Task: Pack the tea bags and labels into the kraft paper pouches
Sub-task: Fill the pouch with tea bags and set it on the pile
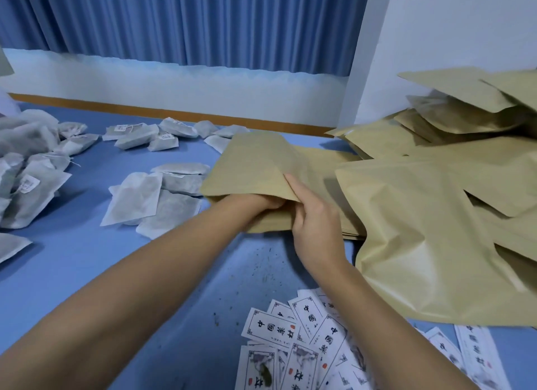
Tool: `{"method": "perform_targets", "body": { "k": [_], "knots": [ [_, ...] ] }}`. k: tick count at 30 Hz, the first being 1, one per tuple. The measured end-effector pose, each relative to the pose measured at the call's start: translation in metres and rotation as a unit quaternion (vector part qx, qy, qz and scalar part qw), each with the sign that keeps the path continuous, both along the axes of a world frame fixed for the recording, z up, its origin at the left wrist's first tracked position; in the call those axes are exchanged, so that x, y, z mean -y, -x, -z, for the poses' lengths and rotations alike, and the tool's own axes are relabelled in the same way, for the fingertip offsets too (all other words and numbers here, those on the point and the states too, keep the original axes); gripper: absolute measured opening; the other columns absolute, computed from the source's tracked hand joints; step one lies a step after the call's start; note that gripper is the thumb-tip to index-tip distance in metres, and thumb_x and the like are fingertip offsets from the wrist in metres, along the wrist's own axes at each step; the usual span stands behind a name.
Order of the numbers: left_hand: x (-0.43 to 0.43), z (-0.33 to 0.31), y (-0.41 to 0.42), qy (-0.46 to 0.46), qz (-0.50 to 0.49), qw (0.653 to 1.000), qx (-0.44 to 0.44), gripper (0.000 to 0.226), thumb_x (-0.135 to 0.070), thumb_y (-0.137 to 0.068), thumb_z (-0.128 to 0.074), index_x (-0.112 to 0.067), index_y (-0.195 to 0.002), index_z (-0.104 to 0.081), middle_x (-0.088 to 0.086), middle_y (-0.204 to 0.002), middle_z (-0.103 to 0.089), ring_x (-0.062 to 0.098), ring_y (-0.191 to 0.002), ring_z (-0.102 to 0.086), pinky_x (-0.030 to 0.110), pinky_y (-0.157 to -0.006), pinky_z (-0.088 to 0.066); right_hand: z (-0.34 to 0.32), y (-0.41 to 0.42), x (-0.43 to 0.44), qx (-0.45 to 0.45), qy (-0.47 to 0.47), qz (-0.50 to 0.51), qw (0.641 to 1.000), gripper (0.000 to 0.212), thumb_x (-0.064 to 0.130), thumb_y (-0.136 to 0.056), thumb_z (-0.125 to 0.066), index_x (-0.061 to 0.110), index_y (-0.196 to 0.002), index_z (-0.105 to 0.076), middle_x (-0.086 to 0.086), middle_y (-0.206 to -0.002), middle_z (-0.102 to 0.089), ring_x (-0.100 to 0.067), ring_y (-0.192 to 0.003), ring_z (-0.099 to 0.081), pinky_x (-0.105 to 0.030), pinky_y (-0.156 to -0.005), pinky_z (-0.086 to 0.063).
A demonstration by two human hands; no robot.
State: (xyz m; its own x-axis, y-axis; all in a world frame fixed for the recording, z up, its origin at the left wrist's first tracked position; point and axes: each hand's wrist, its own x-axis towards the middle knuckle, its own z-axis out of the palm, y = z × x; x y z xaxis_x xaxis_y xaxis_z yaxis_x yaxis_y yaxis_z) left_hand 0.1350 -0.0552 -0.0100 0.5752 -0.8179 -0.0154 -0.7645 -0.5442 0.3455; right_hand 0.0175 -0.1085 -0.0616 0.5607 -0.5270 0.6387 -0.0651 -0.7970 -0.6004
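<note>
R hand [315,224] pinches pouch [255,163] lip; L hand [252,203] inside, grip unseen. Hold mouth wide, slide bags in flat.

Kraft pouch [252,163] open, tea bags [133,198] L, labels [273,328] front.

Matt, creased kraft paper pouches [436,230], gauzy white tea bags [133,198], smooth printed paper labels [273,328], blue cloth-like table [87,259]
</note>
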Motion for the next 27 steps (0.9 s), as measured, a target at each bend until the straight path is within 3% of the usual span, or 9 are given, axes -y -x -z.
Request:
{"method": "perform_targets", "body": {
  "k": [3, 6, 9, 12, 15, 18, 20, 23, 27],
  "knots": [
    [-0.017, -0.001, 0.005, 0.081, 0.09, 0.982, 0.144, 0.033, -0.025, -0.103, -0.041, -0.019, -0.133, -0.054, 0.005, -0.133, -0.058, 0.025, -0.12, -0.053, 0.036, -0.1, -0.041, -0.013, 0.0, 0.012, 0.011, -0.024, 0.033, 0.999, 0.062, -0.01, -0.09, -0.046, 0.026, -0.139, -0.061, -0.008, -0.108, -0.073, -0.011, -0.085, -0.056, -0.011, -0.082, -0.035],
    [-0.055, 0.02, 0.032, 0.338, 0.153, 0.919, 0.134, 0.022, -0.026, -0.1, -0.047, -0.015, -0.086, -0.061, 0.0, -0.08, -0.061, 0.022, -0.075, -0.057, 0.038, -0.067, -0.047, -0.029, -0.002, 0.018, 0.007, -0.058, 0.049, 0.997, 0.061, -0.008, -0.091, -0.042, 0.028, -0.136, -0.063, -0.004, -0.116, -0.073, -0.012, -0.094, -0.063, -0.005, -0.082, -0.037],
    [-0.08, 0.038, 0.065, 0.424, 0.036, 0.888, -0.174, 0.044, -0.041, -0.093, -0.059, -0.011, -0.064, -0.047, 0.003, -0.053, -0.052, 0.022, -0.048, -0.048, 0.032, -0.049, -0.043, -0.043, -0.001, 0.02, 0.009, -0.078, 0.056, 0.995, 0.062, -0.009, -0.092, -0.039, 0.028, -0.135, -0.064, 0.005, -0.13, -0.068, -0.009, -0.112, -0.06, 0.006, -0.085, -0.029],
    [-0.08, 0.04, 0.077, 0.346, -0.058, 0.761, -0.546, 0.053, -0.058, -0.073, -0.079, -0.011, -0.089, -0.061, 0.011, -0.078, -0.068, 0.024, -0.07, -0.069, 0.037, -0.06, -0.057, -0.054, 0.005, 0.019, 0.015, -0.085, 0.041, 0.995, 0.061, -0.009, -0.095, -0.039, 0.029, -0.134, -0.065, 0.01, -0.126, -0.068, 0.005, -0.1, -0.054, 0.005, -0.083, -0.032],
    [-0.071, 0.029, 0.066, 0.403, 0.004, 0.611, -0.682, 0.073, -0.065, -0.072, -0.072, -0.016, -0.125, -0.061, 0.014, -0.123, -0.069, 0.025, -0.116, -0.066, 0.047, -0.095, -0.055, -0.052, 0.019, 0.007, -0.018, -0.056, -0.04, 0.997, 0.066, -0.014, -0.089, -0.039, 0.029, -0.13, -0.068, 0.012, -0.133, -0.064, 0.001, -0.121, -0.055, -0.01, -0.105, -0.038],
    [-0.057, 0.021, 0.06, 0.451, -0.051, 0.528, -0.718, 0.072, -0.07, -0.09, -0.047, -0.014, -0.134, -0.058, 0.011, -0.121, -0.071, 0.027, -0.111, -0.069, 0.05, -0.1, -0.052, -0.035, 0.04, 0.0, -0.166, -0.002, -0.198, 0.966, 0.057, -0.013, -0.089, -0.05, 0.022, -0.13, -0.068, 0.007, -0.147, -0.053, -0.007, -0.145, -0.036, -0.028, -0.122, -0.025],
    [-0.047, 0.03, 0.061, 0.477, -0.138, 0.511, -0.701, 0.063, -0.06, -0.102, -0.031, -0.012, -0.132, -0.058, 0.01, -0.111, -0.075, 0.03, -0.102, -0.072, 0.052, -0.101, -0.051, -0.023, 0.051, -0.003, -0.16, -0.021, -0.195, 0.967, 0.04, 0.01, -0.095, -0.065, 0.025, -0.132, -0.066, 0.009, -0.151, -0.049, -0.002, -0.146, -0.032, -0.026, -0.12, -0.025],
    [-0.046, 0.04, 0.069, 0.489, -0.147, 0.495, -0.703, 0.053, -0.056, -0.103, -0.032, -0.015, -0.121, -0.059, 0.012, -0.108, -0.075, 0.03, -0.098, -0.073, 0.044, -0.083, -0.06, -0.01, 0.061, -0.007, 0.03, -0.123, 0.02, 0.992, 0.038, 0.032, -0.093, -0.07, 0.023, -0.129, -0.064, 0.009, -0.136, -0.059, -0.002, -0.126, -0.052, -0.027, -0.107, -0.042],
    [-0.05, 0.049, 0.077, 0.454, -0.137, 0.563, -0.677, 0.032, -0.043, -0.103, -0.049, -0.015, -0.113, -0.063, 0.006, -0.099, -0.077, 0.02, -0.085, -0.075, 0.03, -0.065, -0.059, -0.01, 0.065, -0.002, 0.061, -0.371, 0.05, 0.925, 0.029, 0.036, -0.094, -0.069, 0.009, -0.102, -0.067, -0.006, -0.094, -0.073, -0.006, -0.073, -0.068, -0.03, -0.066, -0.053]
  ]
}}
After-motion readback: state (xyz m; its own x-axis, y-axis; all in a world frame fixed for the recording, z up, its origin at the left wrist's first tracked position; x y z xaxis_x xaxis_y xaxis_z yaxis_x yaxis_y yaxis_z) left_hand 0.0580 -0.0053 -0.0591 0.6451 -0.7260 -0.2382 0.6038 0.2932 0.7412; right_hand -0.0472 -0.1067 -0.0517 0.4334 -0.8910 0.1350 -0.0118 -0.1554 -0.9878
